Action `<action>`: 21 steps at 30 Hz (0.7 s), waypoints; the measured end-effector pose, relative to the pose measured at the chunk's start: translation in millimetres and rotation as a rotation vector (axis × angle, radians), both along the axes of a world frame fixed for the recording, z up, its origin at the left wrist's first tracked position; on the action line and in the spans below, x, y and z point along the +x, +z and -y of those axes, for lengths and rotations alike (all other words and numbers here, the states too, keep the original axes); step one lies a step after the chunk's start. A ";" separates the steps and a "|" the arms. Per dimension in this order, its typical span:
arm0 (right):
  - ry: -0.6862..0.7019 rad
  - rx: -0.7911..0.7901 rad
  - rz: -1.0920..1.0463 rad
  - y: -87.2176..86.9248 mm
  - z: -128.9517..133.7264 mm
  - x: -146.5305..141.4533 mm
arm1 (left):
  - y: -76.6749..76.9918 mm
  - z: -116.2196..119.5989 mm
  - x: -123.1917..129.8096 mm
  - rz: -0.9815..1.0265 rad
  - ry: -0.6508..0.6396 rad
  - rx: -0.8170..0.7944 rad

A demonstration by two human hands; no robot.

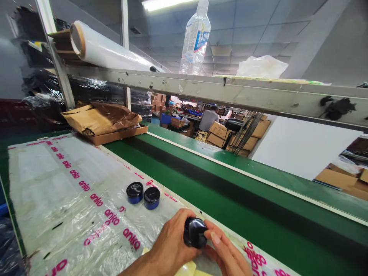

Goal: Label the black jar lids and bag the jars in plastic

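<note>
My left hand [169, 245] grips a small round jar with a glossy black lid [194, 232] at the bottom centre. My right hand [227, 255] meets it from the right, thumb and fingers pressed on the lid's edge. Two more small jars sit side by side just beyond, both blue with black lids: one [135, 192] and the other [151, 197]. They stand on a clear plastic sheet printed with pink "anko" lettering [71, 191]. A pale yellow pad [186, 269] lies under my hands.
A green conveyor belt [218, 191] runs diagonally on the right. A cardboard tray with crumpled brown paper [103, 120] sits at the back. Overhead, a shelf [230, 90] carries a water bottle [195, 38], a roll of clear film [109, 51] and a plastic bag. A person sits among cartons far behind.
</note>
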State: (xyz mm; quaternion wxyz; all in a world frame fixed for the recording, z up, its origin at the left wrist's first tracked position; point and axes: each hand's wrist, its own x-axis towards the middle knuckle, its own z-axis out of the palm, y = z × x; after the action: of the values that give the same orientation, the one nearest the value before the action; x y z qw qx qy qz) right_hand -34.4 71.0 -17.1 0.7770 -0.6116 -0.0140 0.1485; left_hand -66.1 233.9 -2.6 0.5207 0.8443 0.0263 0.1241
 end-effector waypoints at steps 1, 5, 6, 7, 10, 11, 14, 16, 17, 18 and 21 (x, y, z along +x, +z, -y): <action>-0.004 -0.007 0.007 -0.2 -1.1 -0.5 | 0.3 0.4 -0.3 0.004 -0.003 0.003; -0.008 -0.005 0.008 -0.1 -4.7 -3.6 | 3.0 2.0 -2.5 -0.002 -0.022 0.011; -0.013 0.001 0.003 -0.1 -5.3 -4.4 | 4.0 2.2 -2.9 -0.009 -0.024 0.011; -0.017 0.004 0.002 -0.3 -5.8 -5.1 | 4.9 2.2 -3.3 -0.012 -0.024 0.011; -0.019 -0.010 0.014 -2.5 -6.0 -5.3 | 6.1 1.8 -3.5 -0.013 -0.031 0.017; -0.016 -0.021 0.021 -3.9 -5.6 -4.6 | 5.6 1.6 -3.4 -0.012 -0.033 0.019; -0.004 -0.051 0.055 -10.0 -3.5 -1.1 | 2.6 1.4 -3.5 -0.005 -0.035 0.028; 0.007 -0.057 0.077 -14.1 -2.1 1.4 | 1.0 1.8 -3.9 0.005 -0.042 0.030; 0.013 -0.060 0.083 -15.8 -1.6 2.3 | 0.9 2.1 -4.2 0.007 -0.049 0.029; 0.016 -0.068 0.088 -17.3 -1.1 3.0 | 1.3 2.2 -4.5 0.007 -0.054 0.027; 0.006 -0.119 0.112 -20.3 0.2 3.7 | 5.1 2.2 -5.0 0.002 -0.065 0.023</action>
State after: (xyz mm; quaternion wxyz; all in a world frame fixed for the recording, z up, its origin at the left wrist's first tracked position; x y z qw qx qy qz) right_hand -30.7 70.8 -37.4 0.7369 -0.6639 -0.0504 0.1169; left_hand -71.1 231.6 2.5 0.5149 0.8504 -0.0032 0.1080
